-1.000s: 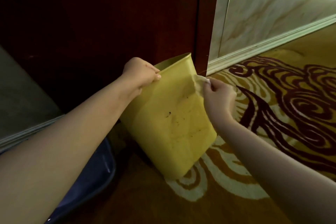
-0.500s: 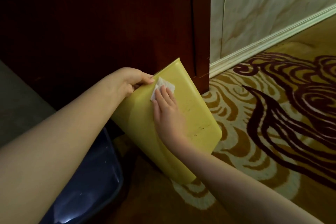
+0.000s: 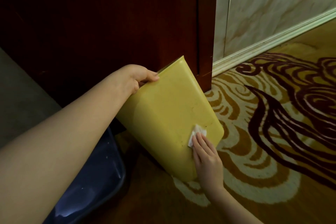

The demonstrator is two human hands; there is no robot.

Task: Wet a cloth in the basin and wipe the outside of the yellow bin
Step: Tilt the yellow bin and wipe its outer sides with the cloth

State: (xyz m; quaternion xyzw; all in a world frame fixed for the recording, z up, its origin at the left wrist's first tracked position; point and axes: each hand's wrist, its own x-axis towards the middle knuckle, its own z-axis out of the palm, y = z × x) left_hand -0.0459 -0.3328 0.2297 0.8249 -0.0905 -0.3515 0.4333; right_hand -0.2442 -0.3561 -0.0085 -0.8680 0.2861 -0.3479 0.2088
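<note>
The yellow bin (image 3: 169, 114) is tilted away from me, its base on the carpet, one broad side facing up. My left hand (image 3: 140, 78) grips its upper rim at the left corner. My right hand (image 3: 205, 154) lies flat on the lower part of that side, fingers pressing a small white cloth (image 3: 197, 135) against the plastic near the bottom right corner. A few dark specks show on the bin beside the cloth. The dark blue basin (image 3: 96, 183) sits on the floor at lower left, partly hidden by my left forearm.
A dark red wooden cabinet (image 3: 109, 20) stands right behind the bin. To the right are a marbled wall panel (image 3: 272, 9) and pale skirting (image 3: 272, 42). Patterned gold and maroon carpet (image 3: 272, 123) covers the floor.
My right hand slid the cloth from the bin's top rim down its side to the bottom right corner. The bin has turned to show its broad side. My left hand kept its grip.
</note>
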